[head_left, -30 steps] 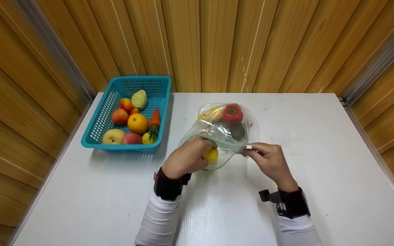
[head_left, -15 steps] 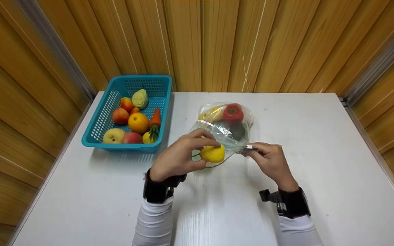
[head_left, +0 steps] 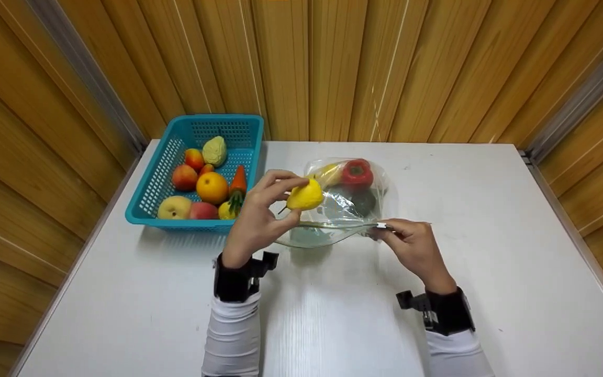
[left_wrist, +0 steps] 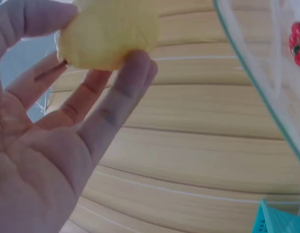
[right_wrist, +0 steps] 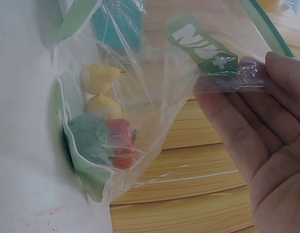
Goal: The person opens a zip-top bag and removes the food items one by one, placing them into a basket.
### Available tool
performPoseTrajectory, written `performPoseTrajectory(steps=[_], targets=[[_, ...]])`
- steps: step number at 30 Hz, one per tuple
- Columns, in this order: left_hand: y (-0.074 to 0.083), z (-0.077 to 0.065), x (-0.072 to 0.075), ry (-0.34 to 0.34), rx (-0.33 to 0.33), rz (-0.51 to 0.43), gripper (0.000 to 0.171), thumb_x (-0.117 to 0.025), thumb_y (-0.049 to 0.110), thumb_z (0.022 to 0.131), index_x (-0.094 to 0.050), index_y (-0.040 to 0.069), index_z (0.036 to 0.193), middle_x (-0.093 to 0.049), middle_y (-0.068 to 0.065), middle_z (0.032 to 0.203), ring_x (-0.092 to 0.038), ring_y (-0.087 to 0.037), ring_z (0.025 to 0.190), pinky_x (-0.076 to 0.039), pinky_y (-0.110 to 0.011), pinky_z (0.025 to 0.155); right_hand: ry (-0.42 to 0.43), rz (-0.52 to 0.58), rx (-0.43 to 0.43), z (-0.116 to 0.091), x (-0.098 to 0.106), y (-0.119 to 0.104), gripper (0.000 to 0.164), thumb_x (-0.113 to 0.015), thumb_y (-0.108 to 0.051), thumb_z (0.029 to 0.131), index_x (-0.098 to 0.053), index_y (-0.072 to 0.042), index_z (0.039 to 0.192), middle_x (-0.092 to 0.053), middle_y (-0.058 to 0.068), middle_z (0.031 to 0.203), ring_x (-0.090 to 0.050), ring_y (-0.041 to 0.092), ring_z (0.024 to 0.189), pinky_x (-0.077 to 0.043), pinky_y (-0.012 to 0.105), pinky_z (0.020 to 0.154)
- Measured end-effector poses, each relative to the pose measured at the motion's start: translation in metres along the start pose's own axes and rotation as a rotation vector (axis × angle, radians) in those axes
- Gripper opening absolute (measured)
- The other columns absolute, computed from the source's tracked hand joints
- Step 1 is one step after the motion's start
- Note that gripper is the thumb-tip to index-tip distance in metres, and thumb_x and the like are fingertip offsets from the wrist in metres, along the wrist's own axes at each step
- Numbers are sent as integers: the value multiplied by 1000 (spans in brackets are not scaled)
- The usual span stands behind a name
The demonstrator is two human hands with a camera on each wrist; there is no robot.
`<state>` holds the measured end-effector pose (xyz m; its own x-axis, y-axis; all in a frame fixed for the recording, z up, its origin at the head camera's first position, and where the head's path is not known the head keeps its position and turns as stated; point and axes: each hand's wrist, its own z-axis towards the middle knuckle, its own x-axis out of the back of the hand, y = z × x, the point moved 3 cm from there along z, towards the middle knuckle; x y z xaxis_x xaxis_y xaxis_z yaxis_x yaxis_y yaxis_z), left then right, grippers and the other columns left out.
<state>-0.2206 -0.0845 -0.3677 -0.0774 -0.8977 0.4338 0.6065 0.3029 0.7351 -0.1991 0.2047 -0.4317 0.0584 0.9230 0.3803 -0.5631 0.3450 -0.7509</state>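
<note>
In the head view my left hand (head_left: 257, 214) pinches a yellow pear (head_left: 305, 195) between thumb and fingers, above the mouth of a clear zip bag (head_left: 343, 209). The left wrist view shows the pear (left_wrist: 108, 34) at the fingertips, its short dark stem toward the palm. With thumb and fingers, my right hand (head_left: 414, 248) grips the bag's right corner by a white slider (head_left: 381, 225). Through the film I see a red bell pepper (head_left: 357, 174), a dark green round thing (head_left: 361, 201) and yellow pear-shaped things (right_wrist: 101, 78). The bag's mouth gapes toward me.
A blue plastic basket (head_left: 254, 157) stands at the left back of the white table (head_left: 490, 235). It holds an orange (head_left: 212, 188), a carrot (head_left: 238, 180), a pale green cabbage (head_left: 214, 151) and several other fruits. Wooden panels (head_left: 333, 68) rise behind the table.
My left hand has come out of the bag with the pear, then moved up and left over the bag's mouth. The right hand has stayed at the bag's corner.
</note>
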Motion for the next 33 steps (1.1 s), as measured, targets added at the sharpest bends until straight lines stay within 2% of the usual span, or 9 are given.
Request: performPoseTrajectory(steps=[5,14,17,21,26,28,33], targets=[[-19,3,8,112,55,16,46,-72,-3,84,-70,3,129,-59,-13,127,-61,-24,114,-58,-38,95,-2,13,11,0,0,-1,14,-75,13,83,-80,4,93,-77,10,79,-68,1,71,-52,12,67],[-48,3,23,320,244,46,46,-66,-1,93,-62,-1,139,-52,-20,133,-61,-32,115,-57,-44,98,-11,28,-8,0,0,-1,14,-74,12,85,-80,4,95,-78,9,82,-68,0,72,-52,13,65],[-57,1,28,392,304,99,46,-64,-1,94,-60,-2,140,-51,-21,134,-59,-32,113,-57,-43,97,-12,40,-17,-1,0,-1,14,-74,12,86,-80,3,94,-78,9,82,-69,2,72,-53,13,66],[-69,-2,35,473,363,226,45,-64,-1,94,-59,-4,140,-52,-22,135,-55,-34,117,-53,-44,101,-10,45,-16,-1,0,0,13,-74,11,86,-81,3,93,-77,9,81,-69,3,71,-53,13,66],[-86,-8,41,495,469,347,50,-62,-1,96,-54,-4,145,-51,-23,139,-49,-36,127,-40,-46,116,-3,57,-15,-1,0,0,13,-74,12,85,-80,3,92,-77,10,81,-71,8,71,-53,14,66],[-93,-9,42,485,527,375,51,-61,0,97,-51,-3,147,-50,-23,142,-48,-37,129,-37,-47,118,-2,59,-16,-1,0,0,13,-74,12,85,-80,3,93,-77,10,81,-71,9,70,-54,14,66],[-109,-13,42,435,654,420,51,-56,2,101,-46,-2,152,-46,-24,148,-46,-37,132,-36,-47,119,-1,45,-11,0,0,0,13,-75,12,85,-80,3,93,-77,10,79,-69,1,70,-53,13,66]])
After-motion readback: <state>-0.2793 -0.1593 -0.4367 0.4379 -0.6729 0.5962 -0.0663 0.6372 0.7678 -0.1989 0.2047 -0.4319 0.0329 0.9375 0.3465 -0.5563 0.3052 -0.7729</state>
